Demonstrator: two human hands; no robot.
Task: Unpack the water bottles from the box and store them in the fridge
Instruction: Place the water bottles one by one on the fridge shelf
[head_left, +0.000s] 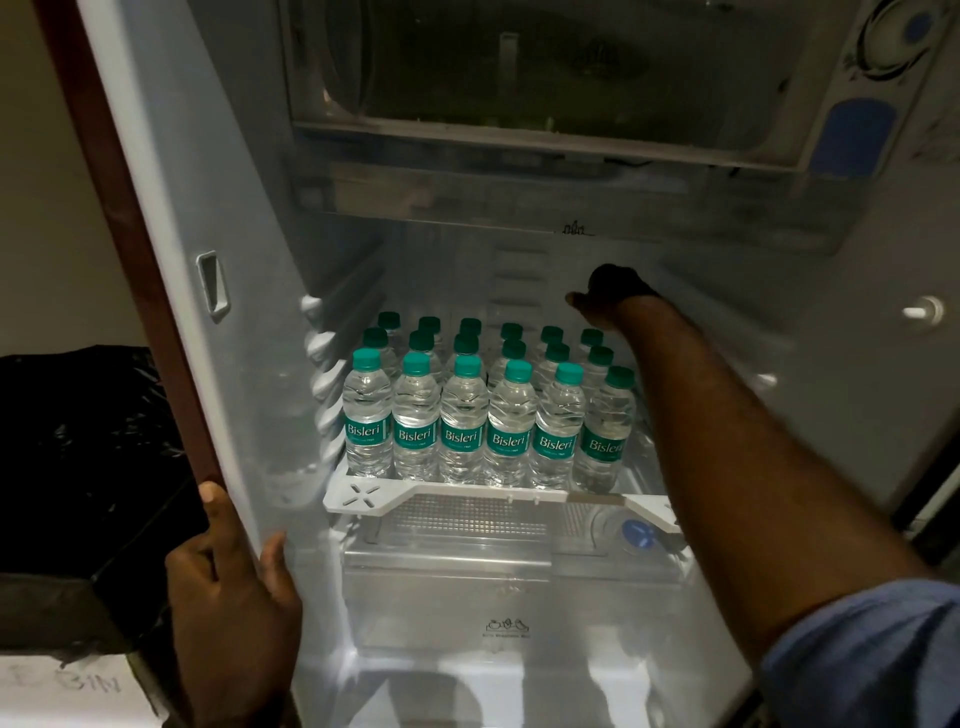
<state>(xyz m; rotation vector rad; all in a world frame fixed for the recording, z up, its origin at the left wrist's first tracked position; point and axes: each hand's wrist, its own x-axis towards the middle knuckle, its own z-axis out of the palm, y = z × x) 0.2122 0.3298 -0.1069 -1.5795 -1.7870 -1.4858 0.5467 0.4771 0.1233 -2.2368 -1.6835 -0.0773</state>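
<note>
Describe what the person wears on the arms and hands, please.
Both hands are bare: no gloves, rings or watch show on the left hand or the right hand. The right arm has a blue sleeve pushed up above the forearm. No left sleeve is visible.

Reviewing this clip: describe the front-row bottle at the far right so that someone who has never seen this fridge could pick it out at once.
Inside the open fridge, find the white shelf above the clear drawer, packed with rows of green-capped water bottles. Follow the front row to its right end: that bottle stands beside the reaching right forearm. Unlike its brightly lit neighbours, it is shaded, its cap darker and its label cut off.
</note>
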